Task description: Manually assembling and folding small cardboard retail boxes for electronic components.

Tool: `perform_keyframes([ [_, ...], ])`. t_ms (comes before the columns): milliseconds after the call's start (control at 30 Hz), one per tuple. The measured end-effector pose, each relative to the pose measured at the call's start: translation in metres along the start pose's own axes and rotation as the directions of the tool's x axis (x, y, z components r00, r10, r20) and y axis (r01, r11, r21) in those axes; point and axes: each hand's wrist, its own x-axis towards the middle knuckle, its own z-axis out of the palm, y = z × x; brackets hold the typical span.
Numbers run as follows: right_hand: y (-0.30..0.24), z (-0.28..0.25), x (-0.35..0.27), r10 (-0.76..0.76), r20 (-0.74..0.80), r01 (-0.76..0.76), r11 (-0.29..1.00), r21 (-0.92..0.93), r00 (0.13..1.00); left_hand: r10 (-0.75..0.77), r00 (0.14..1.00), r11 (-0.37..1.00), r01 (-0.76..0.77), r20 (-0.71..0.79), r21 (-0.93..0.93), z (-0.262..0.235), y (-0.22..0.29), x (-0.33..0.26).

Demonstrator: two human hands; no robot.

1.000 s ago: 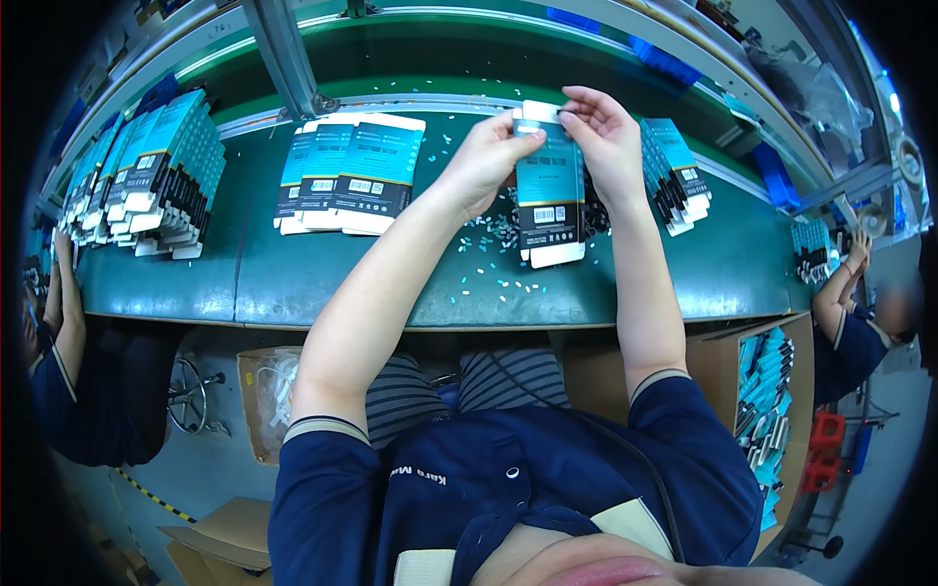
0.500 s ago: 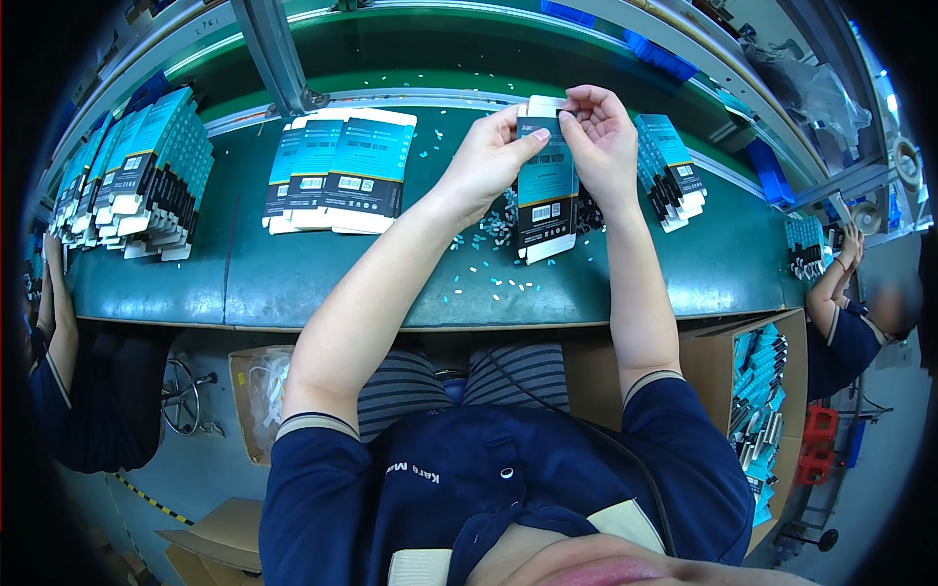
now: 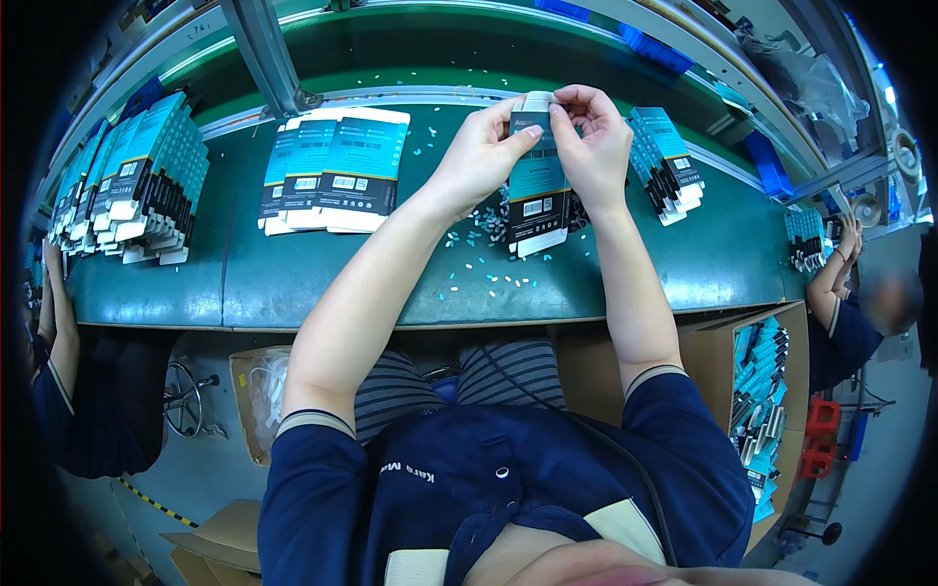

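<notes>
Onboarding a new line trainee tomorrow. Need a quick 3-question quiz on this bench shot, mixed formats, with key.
1. Multiple choice: What do the left hand and right hand hold between them?
A. a teal and black retail box
B. a roll of tape
C. a screwdriver

2. True or false: The fanned row of boxes lies on the person's left side of the green bench.

3. Fill the blank: The small pale bits scattered on the bench lie mostly ______ the held teal and black retail box.

Key: 1 A; 2 true; 3 under and around
</notes>
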Motion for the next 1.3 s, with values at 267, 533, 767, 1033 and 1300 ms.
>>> perform_keyframes([
  [267, -0.01, -0.018, 0.006, 0.317, 0.238, -0.396, 0.772, 0.498, 0.918, -0.007, 0.999, 1.0, 0.006, 0.051, 0.025, 0.001, 0.009, -0.005],
  [533, -0.001, -0.019, 0.007, 0.351, 0.543, -0.646, 0.395, 0.653, 0.763, -0.134, 0.991, 0.967, 0.128, -0.011, -0.22, -0.007, 0.006, 0.0],
  [767, 0.0, -0.021, 0.006, 0.327, 0.655, -0.728, 0.389, 0.564, 0.682, -0.03, 0.998, 0.996, 0.034, -0.057, 0.079, -0.012, 0.003, 0.003],
  [1033, 0.009, -0.021, 0.003, 0.285, 0.748, -0.788, 0.378, 0.487, 0.599, 0.146, 0.986, 0.926, -0.165, 0.08, 0.34, -0.024, -0.006, 0.007],
  [1300, 0.013, -0.018, 0.002, 0.343, 0.679, -0.756, 0.384, 0.53, 0.65, 0.15, 0.988, 0.83, -0.099, -0.048, 0.549, -0.037, -0.017, 0.017],
])
